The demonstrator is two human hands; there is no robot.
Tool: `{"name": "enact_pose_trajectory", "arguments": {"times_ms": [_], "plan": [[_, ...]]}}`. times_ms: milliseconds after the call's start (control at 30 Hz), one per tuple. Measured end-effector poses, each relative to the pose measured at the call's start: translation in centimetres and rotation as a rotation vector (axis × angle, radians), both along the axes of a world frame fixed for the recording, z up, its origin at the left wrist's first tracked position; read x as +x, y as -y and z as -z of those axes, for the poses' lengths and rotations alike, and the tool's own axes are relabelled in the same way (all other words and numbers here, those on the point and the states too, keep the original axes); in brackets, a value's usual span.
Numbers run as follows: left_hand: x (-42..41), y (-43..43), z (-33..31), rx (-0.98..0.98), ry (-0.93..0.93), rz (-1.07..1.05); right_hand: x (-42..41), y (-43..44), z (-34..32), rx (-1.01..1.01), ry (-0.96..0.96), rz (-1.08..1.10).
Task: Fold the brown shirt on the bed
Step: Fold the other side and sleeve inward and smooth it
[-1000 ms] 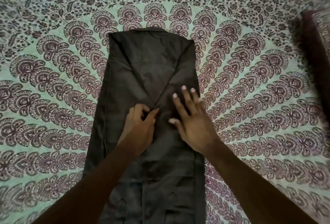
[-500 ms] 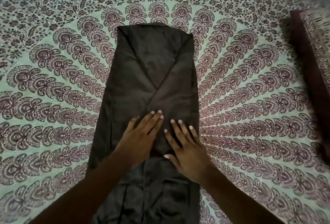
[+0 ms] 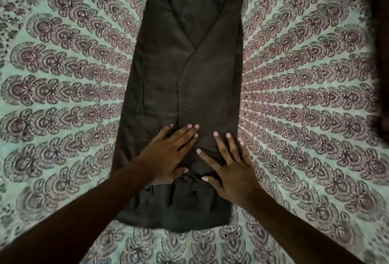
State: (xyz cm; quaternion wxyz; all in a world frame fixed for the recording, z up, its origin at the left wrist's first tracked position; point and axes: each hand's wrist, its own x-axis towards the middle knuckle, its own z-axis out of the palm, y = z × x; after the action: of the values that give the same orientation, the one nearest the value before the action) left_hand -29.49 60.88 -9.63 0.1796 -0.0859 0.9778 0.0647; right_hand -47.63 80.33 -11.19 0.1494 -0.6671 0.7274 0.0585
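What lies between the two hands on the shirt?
Only a bare strip of the brown shirt separates the left hand and the right hand, as the head view shows.

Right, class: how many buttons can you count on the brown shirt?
2. One button sits beside the left hand's heel; the other button lies below the right hand's thumb. More may hide under hands or folds.

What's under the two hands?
The brown shirt, folded into a long strip, lies under the flat left hand and right hand. Under it is the patterned bedsheet. The cloth beneath the palms is hidden.
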Motion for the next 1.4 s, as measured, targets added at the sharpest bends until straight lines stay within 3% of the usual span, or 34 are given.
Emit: {"name": "enact_pose_trajectory", "arguments": {"times_ms": [100, 233, 367, 500, 733, 833, 1000, 1167, 1400], "plan": [[1.3, -1.5, 0.1, 0.011, -0.010, -0.039, 0.5, -1.2, -0.1, -0.015, 0.008, -0.043], [2.1, -2.0, 0.8, 0.038, -0.010, -0.090, 1.2, -2.5, -0.6, 0.016, 0.047, 0.200], [2.2, -1.9, 1.1, 0.045, -0.012, -0.091, 3.2, -4.1, -0.6, 0.015, 0.040, 0.122], [2.9, -1.8, 1.0, 0.018, -0.030, -0.097, 3.3, -4.4, -1.1, 0.037, 0.067, 0.293], [2.6, -2.6, 0.6, -0.006, 0.011, -0.113, 2.8, -4.1, -1.4, 0.089, 0.062, 0.175], [3.2, -1.7, -0.6, 0.015, -0.053, -0.079, 2.1, -3.3, -1.8, 0.068, 0.090, 0.132], [9.2, 1.4, -2.6, -0.004, -0.084, 0.042, -0.2, -4.5, -3.0, 0.040, 0.009, -0.170], [17.6, 4.8, -2.4, 0.063, 0.097, 0.009, -0.9, -6.1, -2.8, 0.083, -0.030, -0.395], [17.3, 6.7, -1.1, 0.039, 0.104, 0.147, -0.3, -4.8, -1.8, 0.047, -0.009, -0.452]]}}
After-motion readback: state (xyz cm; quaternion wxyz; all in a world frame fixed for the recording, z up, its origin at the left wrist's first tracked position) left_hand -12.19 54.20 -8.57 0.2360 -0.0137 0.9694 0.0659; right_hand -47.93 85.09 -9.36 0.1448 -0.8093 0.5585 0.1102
